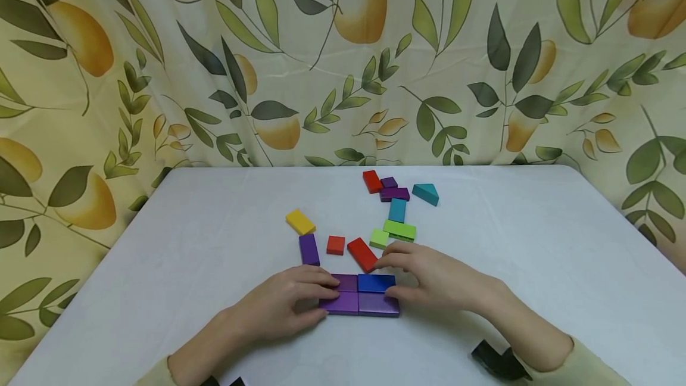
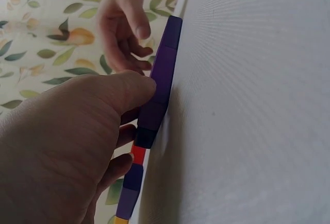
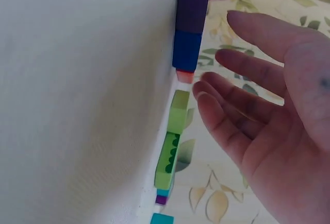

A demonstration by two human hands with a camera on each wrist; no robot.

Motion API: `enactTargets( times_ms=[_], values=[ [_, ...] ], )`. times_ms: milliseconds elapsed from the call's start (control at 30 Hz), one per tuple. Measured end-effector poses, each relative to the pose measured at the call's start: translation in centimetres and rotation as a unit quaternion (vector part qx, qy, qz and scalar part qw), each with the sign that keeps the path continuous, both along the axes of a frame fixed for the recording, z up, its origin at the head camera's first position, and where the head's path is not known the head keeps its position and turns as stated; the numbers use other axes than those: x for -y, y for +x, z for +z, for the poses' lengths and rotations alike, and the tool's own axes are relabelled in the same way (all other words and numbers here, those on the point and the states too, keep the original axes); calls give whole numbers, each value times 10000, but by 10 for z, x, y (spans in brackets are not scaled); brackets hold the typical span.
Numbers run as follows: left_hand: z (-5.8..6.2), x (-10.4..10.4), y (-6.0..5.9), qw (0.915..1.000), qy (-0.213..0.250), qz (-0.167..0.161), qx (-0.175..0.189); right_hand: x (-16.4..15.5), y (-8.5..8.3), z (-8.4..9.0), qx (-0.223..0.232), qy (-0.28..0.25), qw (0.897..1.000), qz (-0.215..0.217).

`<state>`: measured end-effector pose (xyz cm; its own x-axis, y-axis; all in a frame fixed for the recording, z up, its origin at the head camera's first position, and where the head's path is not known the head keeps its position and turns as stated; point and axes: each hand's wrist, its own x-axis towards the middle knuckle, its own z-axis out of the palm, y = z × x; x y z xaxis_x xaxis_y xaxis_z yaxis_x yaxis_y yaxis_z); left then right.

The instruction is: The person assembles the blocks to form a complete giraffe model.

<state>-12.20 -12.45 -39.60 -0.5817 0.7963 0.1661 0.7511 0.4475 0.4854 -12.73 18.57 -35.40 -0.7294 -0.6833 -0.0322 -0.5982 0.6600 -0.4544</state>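
Note:
Four flat blocks form a square near the table's front: two purple blocks (image 1: 340,302) in front, and a purple one beside a blue block (image 1: 376,282) behind. My left hand (image 1: 316,298) touches the square's left side with straight fingers; in the left wrist view its thumb (image 2: 139,87) presses a purple block (image 2: 162,74). My right hand (image 1: 412,276) lies at the square's right side, thumb against the edge, forefinger by a long red block (image 1: 362,254). In the right wrist view that hand (image 3: 247,105) is spread, holding nothing, next to the blue block (image 3: 186,49).
Loose blocks lie behind the square on the white table (image 1: 536,243): yellow (image 1: 300,221), purple (image 1: 308,249), small red (image 1: 335,245), light green (image 1: 399,230), teal (image 1: 397,209), and a far cluster with a teal wedge (image 1: 426,193). A leaf-print curtain (image 1: 321,76) hangs behind.

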Motion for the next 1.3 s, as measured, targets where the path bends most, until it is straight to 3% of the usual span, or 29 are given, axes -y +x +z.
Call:
enactTargets(
  times_ms=[433, 867, 1133, 1300],
  values=[
    [-4, 1, 0, 9999, 108, -23, -68, 10, -27, -3, -459, -428, 9979, 130],
    [-2, 2, 1, 10000, 34, -25, 19, 25, -53, -1, 213, 35, 9987, 467],
    [-1, 0, 0, 10000, -62, 28, 46, 27, -59, -1, 379, 235, 9971, 610],
    [0, 0, 0, 10000, -22, 44, 16, 27, -59, 0, 292, 298, 9979, 487]
  ],
)
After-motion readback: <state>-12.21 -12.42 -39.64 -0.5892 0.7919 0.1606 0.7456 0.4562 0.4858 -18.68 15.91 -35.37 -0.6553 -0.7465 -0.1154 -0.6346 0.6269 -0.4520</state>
